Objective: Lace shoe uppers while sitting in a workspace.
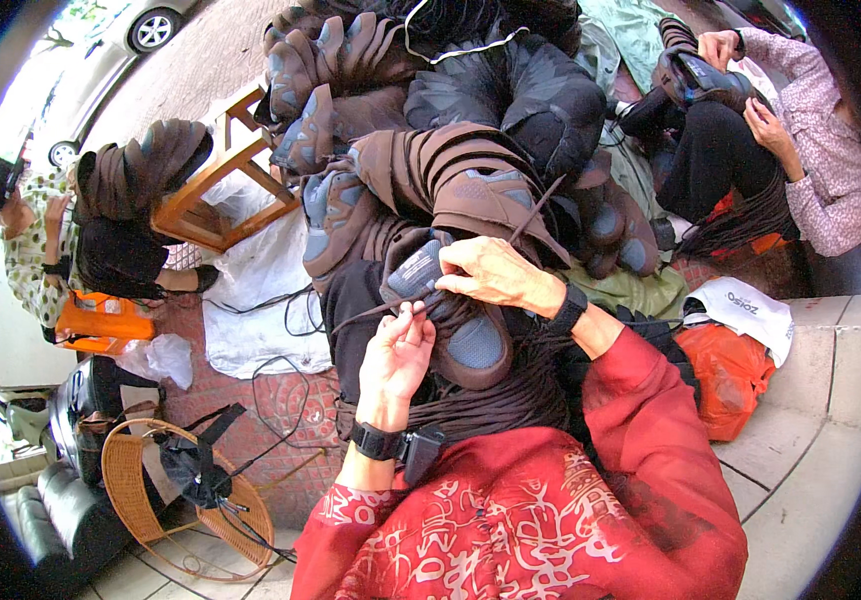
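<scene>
A brown and blue-grey shoe upper (475,345) lies across my lap, its tongue (415,272) turned up with a printed label on it. My left hand (397,352) is closed in a pinch at the near edge of the upper, on a dark shoelace (355,318) that trails off to the left. Over the tongue, the thumb and forefinger of my right hand (498,273) press together on the upper's edge. Another length of lace (538,212) sticks up past that hand. A bundle of brown laces (490,405) rests over my lap below the upper.
Stacked brown uppers (450,165) and darker ones (510,95) pile up ahead. A wooden stool frame (218,190) stands left, a wicker chair (125,470) nearer. At right lies an orange bag (725,375). Co-workers sit at left (45,235) and right (815,130), the latter handling an upper.
</scene>
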Demonstrator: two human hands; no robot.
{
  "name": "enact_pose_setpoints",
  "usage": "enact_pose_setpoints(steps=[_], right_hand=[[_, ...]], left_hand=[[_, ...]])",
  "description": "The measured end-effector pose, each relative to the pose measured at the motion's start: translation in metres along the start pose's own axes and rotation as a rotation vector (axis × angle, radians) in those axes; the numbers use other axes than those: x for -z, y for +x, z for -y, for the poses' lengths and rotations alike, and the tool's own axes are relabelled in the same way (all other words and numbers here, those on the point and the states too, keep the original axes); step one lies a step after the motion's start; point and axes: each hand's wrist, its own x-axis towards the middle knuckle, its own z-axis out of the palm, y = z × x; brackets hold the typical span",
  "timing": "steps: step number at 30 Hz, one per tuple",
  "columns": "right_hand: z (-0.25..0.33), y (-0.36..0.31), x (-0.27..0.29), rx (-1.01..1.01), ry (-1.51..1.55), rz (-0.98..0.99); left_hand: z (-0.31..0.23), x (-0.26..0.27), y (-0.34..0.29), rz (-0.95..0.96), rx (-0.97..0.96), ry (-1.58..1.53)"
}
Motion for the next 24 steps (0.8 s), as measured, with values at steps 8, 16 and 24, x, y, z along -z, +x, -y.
enact_pose_setpoints(steps=[8, 16, 24], right_hand=[[0.001, 0.001, -0.001, -0.098, 0.02, 0.028], [-0.002, 0.007, 0.003, -0.155, 0.184, 0.065], [0.002, 0.009, 0.014, -0.114, 0.108, -0.015]], left_hand=[[0.003, 0.004, 0.003, 0.065, -0.05, -0.013], [-0.032, -0.011, -0.02, -0.03, -0.778, 1.343], [-0.043, -0.023, 0.012, 0.299, -0.715, 1.745]])
